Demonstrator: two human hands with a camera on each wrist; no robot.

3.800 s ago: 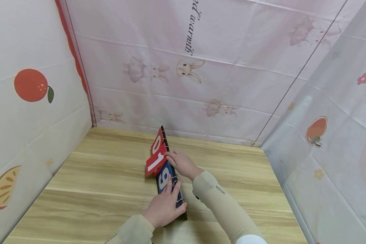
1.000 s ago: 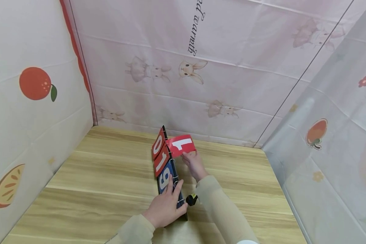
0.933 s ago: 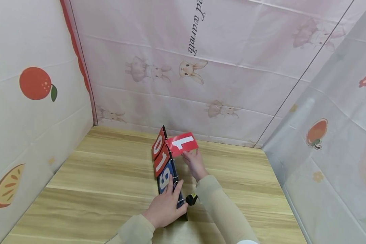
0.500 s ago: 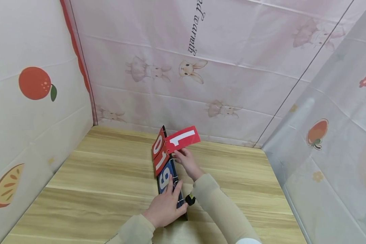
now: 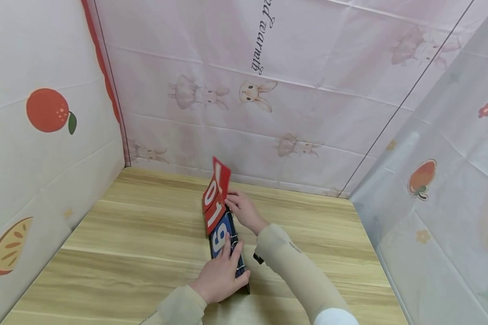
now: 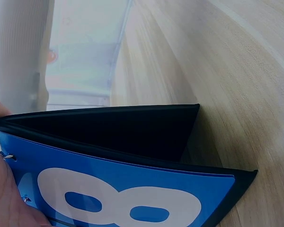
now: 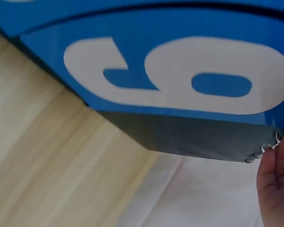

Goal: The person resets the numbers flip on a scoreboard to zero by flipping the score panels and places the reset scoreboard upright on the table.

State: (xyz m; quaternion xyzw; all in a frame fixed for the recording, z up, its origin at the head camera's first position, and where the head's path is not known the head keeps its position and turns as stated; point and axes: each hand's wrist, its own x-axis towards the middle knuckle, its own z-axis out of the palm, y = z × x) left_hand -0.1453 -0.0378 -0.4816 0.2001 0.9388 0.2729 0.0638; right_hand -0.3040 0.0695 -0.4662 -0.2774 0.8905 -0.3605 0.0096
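A black tent-shaped flip scoreboard (image 6: 109, 130) stands on the table, its number cards hung from metal rings (image 7: 262, 151) along the top edge. Red cards showing 0 (image 5: 209, 193) and 1 (image 5: 215, 215) lie on its far half. Nearer come blue cards with a 9 (image 7: 217, 78) and an 8 (image 6: 118, 198). My left hand (image 5: 217, 275) holds the near end across the top edge, covering part of the blue cards. One red card (image 5: 222, 176) sticks up above the rings, leaning left. My right hand (image 5: 247, 212) pinches its base by the rings.
The wood-grain table (image 5: 118, 253) runs around the scoreboard. Printed cloth walls rise on several sides: a pink one with rabbits (image 5: 195, 117) behind, a white one with fruit (image 5: 47, 110) to the left, and another (image 5: 423, 178) to the right.
The raised red card has swung from the right side of the scoreboard up and over toward the left. My right hand has moved left to the rings. My left hand has stayed put.
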